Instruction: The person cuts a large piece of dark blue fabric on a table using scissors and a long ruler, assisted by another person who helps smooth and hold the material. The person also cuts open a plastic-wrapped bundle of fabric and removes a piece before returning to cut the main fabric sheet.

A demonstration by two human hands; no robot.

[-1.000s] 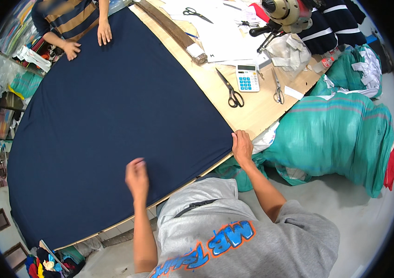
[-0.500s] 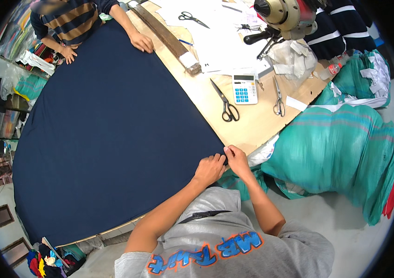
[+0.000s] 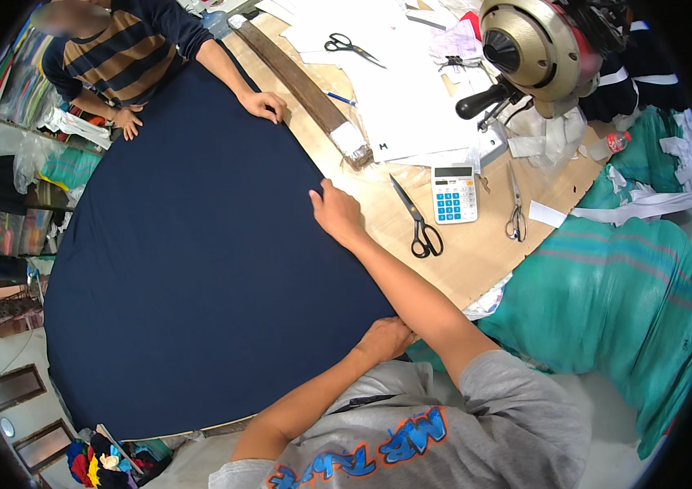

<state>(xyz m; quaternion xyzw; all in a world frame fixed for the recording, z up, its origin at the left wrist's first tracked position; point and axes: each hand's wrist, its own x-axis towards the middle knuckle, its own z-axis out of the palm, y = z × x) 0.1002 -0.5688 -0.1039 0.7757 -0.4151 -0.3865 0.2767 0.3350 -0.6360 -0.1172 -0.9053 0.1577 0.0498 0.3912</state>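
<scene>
A large sheet of dark navy fabric [image 3: 207, 253] lies spread over the table. My left hand [image 3: 386, 339] is closed on its near right corner, at the table's front edge; the fingertips are partly hidden. Farther up, my right hand [image 3: 338, 213] rests at the fabric's right edge, the thumb apart from the index finger and the other fingers mostly hidden. Across the table, a co-worker in a striped top has one hand [image 3: 264, 106] on the same edge and the other hand [image 3: 127, 122] at the fabric's far left side.
Right of the fabric lie black-handled scissors [image 3: 417, 218], a white calculator [image 3: 454, 194] and silver scissors [image 3: 515, 208]. A long wooden bar [image 3: 297, 81], white paper [image 3: 399, 106] and another pair of scissors [image 3: 350, 46] lie farther back. A cutting machine [image 3: 529, 61] stands far right; green bundles [image 3: 606, 285] flank the table.
My right hand has left the near corner and moved up along the fabric's right edge. My left hand stays at the corner. The view has shifted slightly.
</scene>
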